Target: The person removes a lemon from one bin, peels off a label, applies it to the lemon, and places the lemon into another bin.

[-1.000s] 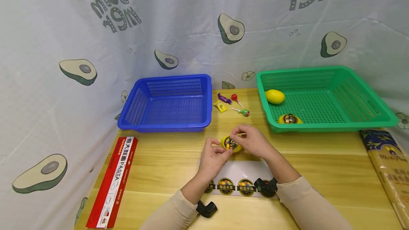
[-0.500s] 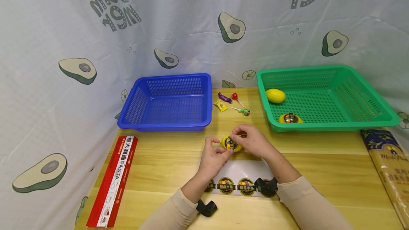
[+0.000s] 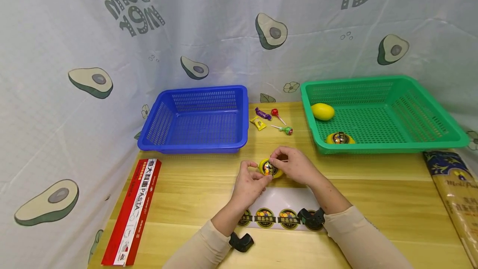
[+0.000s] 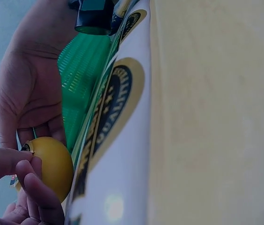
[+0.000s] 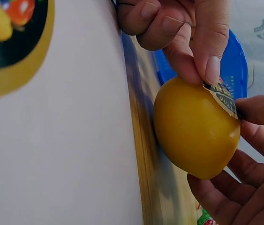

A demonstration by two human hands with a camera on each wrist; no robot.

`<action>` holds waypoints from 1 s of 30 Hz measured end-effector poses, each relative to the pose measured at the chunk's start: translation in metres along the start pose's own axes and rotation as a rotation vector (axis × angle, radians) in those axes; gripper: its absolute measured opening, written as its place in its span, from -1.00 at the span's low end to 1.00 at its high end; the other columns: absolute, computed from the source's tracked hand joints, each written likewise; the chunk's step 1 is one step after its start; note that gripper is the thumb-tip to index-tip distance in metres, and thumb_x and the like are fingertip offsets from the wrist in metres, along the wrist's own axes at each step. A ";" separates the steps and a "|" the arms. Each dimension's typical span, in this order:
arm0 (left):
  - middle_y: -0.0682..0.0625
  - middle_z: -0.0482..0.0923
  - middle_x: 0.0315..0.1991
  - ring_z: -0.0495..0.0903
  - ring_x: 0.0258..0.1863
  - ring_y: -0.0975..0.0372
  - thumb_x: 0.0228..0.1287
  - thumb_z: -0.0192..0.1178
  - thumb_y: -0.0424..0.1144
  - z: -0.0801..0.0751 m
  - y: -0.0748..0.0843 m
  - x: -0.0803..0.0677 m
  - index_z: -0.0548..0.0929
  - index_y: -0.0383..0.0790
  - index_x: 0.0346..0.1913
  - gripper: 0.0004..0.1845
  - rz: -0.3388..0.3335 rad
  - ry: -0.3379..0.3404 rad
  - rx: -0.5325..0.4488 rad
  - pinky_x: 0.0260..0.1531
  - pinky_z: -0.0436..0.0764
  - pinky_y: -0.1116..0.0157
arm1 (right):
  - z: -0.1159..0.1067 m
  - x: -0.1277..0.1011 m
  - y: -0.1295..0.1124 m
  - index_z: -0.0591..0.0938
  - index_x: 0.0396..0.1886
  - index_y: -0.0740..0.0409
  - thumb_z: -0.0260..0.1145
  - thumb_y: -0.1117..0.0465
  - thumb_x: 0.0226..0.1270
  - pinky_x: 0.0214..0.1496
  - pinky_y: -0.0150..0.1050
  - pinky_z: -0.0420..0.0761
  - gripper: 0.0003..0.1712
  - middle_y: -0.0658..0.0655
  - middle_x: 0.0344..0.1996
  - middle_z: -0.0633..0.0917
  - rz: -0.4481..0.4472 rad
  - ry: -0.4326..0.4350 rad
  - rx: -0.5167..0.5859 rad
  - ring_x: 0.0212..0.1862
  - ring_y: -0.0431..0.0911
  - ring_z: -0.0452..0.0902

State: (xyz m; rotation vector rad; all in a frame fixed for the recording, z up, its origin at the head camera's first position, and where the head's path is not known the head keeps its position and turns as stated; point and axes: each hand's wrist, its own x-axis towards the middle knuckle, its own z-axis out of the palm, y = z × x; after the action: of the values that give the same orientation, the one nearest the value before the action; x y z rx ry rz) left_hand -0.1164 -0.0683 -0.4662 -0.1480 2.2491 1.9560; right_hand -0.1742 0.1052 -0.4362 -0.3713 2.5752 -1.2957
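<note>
Just below the middle of the head view, a yellow lemon (image 3: 269,168) held on the wooden bench (image 3: 373,190) between both hands. Left hand (image 3: 251,183) curled round its left side, fingertips touching the skin. Right hand (image 3: 295,163) closed round its right side, a finger (image 5: 206,47) pressing the edge of a round sticker (image 5: 223,97) down onto the fruit. Sticker only partly stuck in the right wrist view, one rim lifted a little.

Directly under the hands, lower centre, a white sticker sheet (image 3: 278,202) with a row of round labels along its near edge. At the right of the frame, a green basket (image 3: 384,146) with two more lemons: a plain one (image 3: 323,111) at its far left corner, one bearing a label (image 3: 339,138) near the front wall. Left of centre, a blue basket (image 3: 194,146). Between the two baskets, toward the top of the bench, a few wrapped sweets and lollipops (image 3: 272,120). At lower left, a long red pasta box (image 3: 131,213). At the far right edge, a dark-topped packet (image 3: 453,190).
</note>
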 end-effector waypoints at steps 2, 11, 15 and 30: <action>0.07 0.64 -0.55 0.48 -0.69 0.34 0.22 0.42 -0.29 0.000 0.000 0.001 0.29 -0.26 0.20 -0.39 -0.009 -0.008 0.002 -0.62 0.40 0.42 | 0.000 0.001 0.001 0.67 -0.19 0.13 0.33 0.12 0.47 -0.02 -0.19 0.57 -0.84 0.12 -0.17 0.74 0.002 -0.004 0.004 -0.04 -0.01 0.64; 0.06 0.61 -0.50 0.52 -0.64 0.33 0.30 0.37 -0.27 -0.003 -0.001 0.003 0.25 -0.30 0.42 -0.28 0.015 -0.067 -0.005 -0.58 0.47 0.43 | -0.004 0.003 0.010 0.64 0.05 0.18 0.26 0.07 0.53 0.01 -0.20 0.59 -0.69 0.18 -0.06 0.74 0.004 -0.089 0.041 -0.04 -0.03 0.62; -0.05 0.65 -0.33 0.59 -0.54 0.30 0.36 0.33 -0.17 -0.007 0.007 -0.002 0.23 -0.29 0.47 -0.26 0.048 -0.080 -0.013 -0.49 0.56 0.41 | -0.012 -0.002 0.005 0.60 0.15 0.24 0.25 0.06 0.54 0.00 -0.22 0.60 -0.61 0.26 0.05 0.69 -0.007 -0.077 0.114 0.02 0.03 0.62; -0.28 0.38 0.34 0.66 -0.09 0.21 0.62 0.00 -0.17 -0.014 0.066 -0.005 0.27 -0.26 0.51 -0.48 0.222 -0.312 -0.184 -0.01 0.73 0.24 | -0.029 -0.037 -0.042 0.41 0.38 0.16 0.24 0.02 0.55 -0.37 -0.20 0.74 -0.45 0.31 -0.16 0.61 -0.096 0.099 0.166 -0.42 -0.13 0.63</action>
State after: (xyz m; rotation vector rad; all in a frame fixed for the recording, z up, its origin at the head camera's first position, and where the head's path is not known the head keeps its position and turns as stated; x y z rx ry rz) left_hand -0.1235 -0.0727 -0.3996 0.3757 1.9564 2.1181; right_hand -0.1435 0.1143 -0.3818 -0.4131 2.5321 -1.5865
